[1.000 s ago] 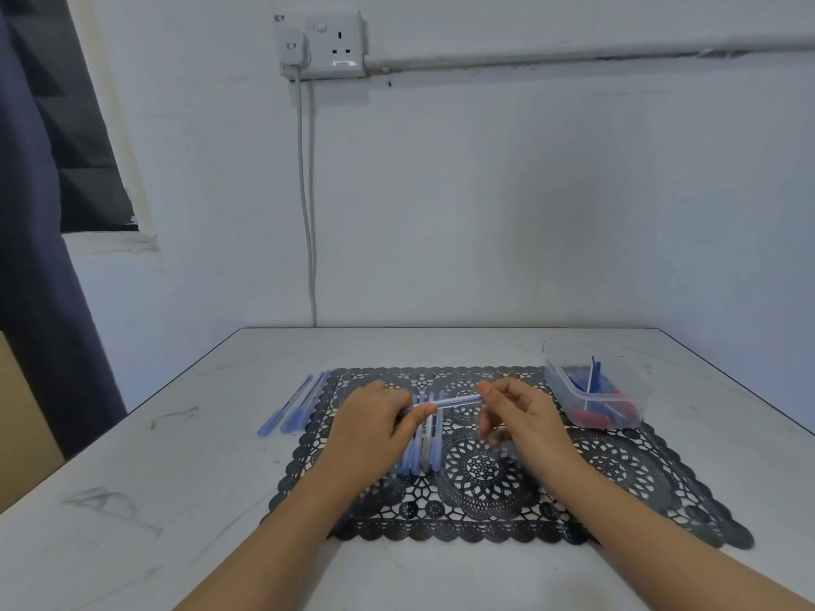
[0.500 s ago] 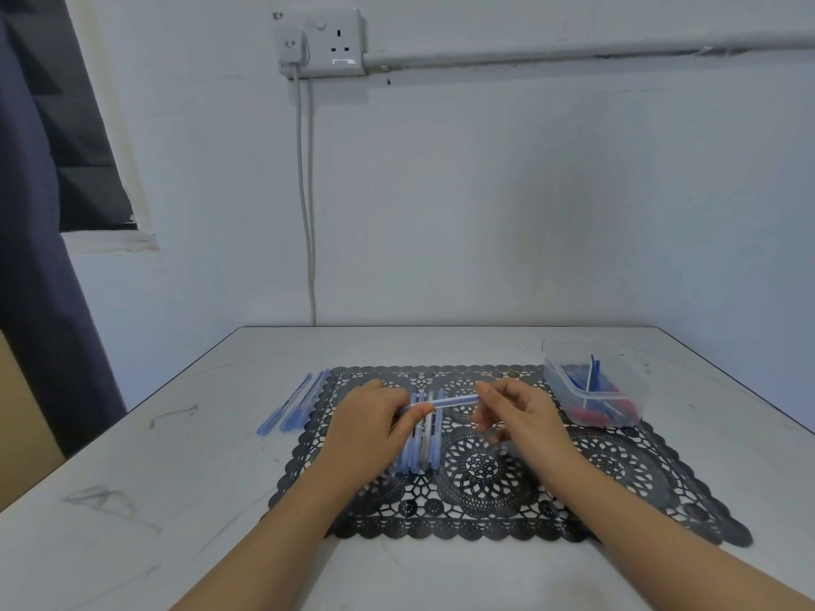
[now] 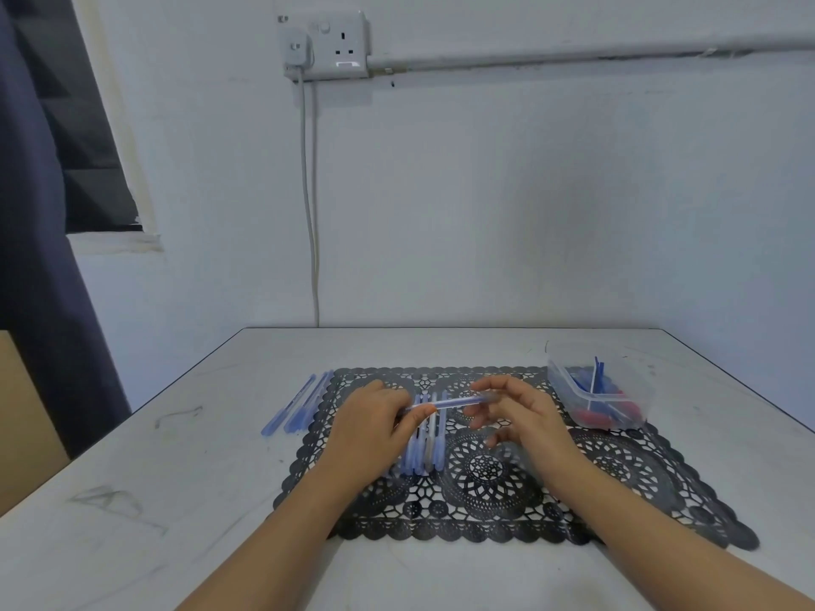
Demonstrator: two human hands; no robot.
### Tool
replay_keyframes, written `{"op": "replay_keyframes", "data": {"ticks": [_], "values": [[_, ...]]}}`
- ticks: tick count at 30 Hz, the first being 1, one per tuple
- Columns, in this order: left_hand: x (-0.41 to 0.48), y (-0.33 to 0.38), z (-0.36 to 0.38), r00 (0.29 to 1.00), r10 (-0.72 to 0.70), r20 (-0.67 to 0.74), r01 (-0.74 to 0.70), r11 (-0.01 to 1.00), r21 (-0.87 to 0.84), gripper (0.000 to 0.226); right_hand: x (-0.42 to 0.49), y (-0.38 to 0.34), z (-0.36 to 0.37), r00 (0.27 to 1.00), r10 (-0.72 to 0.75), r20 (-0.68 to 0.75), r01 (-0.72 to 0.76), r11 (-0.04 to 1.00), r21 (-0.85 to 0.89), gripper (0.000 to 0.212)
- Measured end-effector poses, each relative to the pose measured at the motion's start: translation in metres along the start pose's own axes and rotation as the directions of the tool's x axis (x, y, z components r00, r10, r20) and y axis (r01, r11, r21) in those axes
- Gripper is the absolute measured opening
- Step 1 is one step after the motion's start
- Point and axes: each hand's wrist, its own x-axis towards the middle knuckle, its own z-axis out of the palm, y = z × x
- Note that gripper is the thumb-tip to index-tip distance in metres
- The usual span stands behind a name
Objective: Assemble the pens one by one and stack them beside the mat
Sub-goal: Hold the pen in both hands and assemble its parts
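- Blue-tinted clear plastic marks the pen (image 3: 450, 402), held level above the middle of the mat (image 3: 617, 469), just below the centre of the frame.
- Change: compared with half a second ago, the pen sits in almost the same place and at the same slight tilt. Only the lower fingers of the right hand (image 3: 525, 416) differ; they now spread apart and show motion blur.
- Meaning, as a judgement: one pen is still being put together, probably a part being seated or twisted at its right end. It is not yet ready to be laid down.
- Left hand (image 3: 375, 425): its fingers curl round the left end of the pen, and the thumb is hidden.
- Right hand: index finger and thumb appear to pinch the right end of the pen, with the other fingers loose beneath.
- Position: the pen bridges the gap between the two hands and stands clear of the mat.
- Loose barrels (image 3: 425, 447) lie side by side on the mat directly under the pen, partly hidden by the left hand.
- Finished pens (image 3: 300, 407) lie on the desk (image 3: 176, 478) just beside the mat's left edge, left of centre.
- Clear container (image 3: 569, 381) of small blue and red parts stands at the mat's far right corner.
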Motion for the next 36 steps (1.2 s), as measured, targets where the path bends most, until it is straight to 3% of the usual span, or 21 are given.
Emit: {"op": "replay_keyframes", "data": {"ticks": [2, 13, 19, 22, 24, 27, 30, 36], "values": [[0.000, -0.001, 0.000, 1.000, 0.016, -0.014, -0.016, 1.000, -0.001, 0.058, 0.001, 0.001, 0.000, 1.000, 0.000, -0.028, 0.000, 1.000, 0.018, 0.016], [0.002, -0.012, 0.004, 1.000, 0.020, -0.004, -0.020, 1.000, 0.002, 0.054, 0.002, -0.001, -0.002, 0.997, 0.000, -0.075, -0.001, 1.000, -0.014, 0.015], [0.002, -0.013, 0.004, 0.999, 0.035, -0.010, -0.035, 0.999, -0.019, 0.050, 0.003, -0.004, -0.007, 0.993, -0.071, -0.098, 0.056, 0.988, -0.142, 0.016], [0.002, -0.014, 0.002, 0.999, 0.027, -0.026, -0.028, 0.998, -0.048, 0.046, 0.004, -0.002, -0.010, 0.994, -0.107, -0.037, 0.093, 0.954, -0.284, 0.026], [0.001, -0.016, 0.001, 0.999, 0.015, -0.043, -0.017, 0.999, -0.050, 0.046, 0.005, 0.001, -0.012, 0.984, -0.178, 0.006, 0.162, 0.879, -0.448, 0.028], [0.001, -0.019, 0.001, 0.999, -0.003, -0.054, 0.001, 0.999, -0.038, 0.045, 0.006, 0.006, -0.015, 0.935, -0.330, 0.132, 0.328, 0.656, -0.680, 0.032], [0.001, -0.021, 0.001, 0.998, -0.012, -0.060, 0.010, 0.999, -0.038, 0.045, 0.006, 0.011, -0.016, 0.878, -0.370, 0.304, 0.455, 0.447, -0.770, 0.042], [0.001, -0.020, 0.001, 0.998, -0.011, -0.067, 0.009, 1.000, -0.028, 0.044, 0.011, 0.017, -0.018, 0.859, -0.364, 0.360, 0.478, 0.322, -0.817, 0.032]]}}
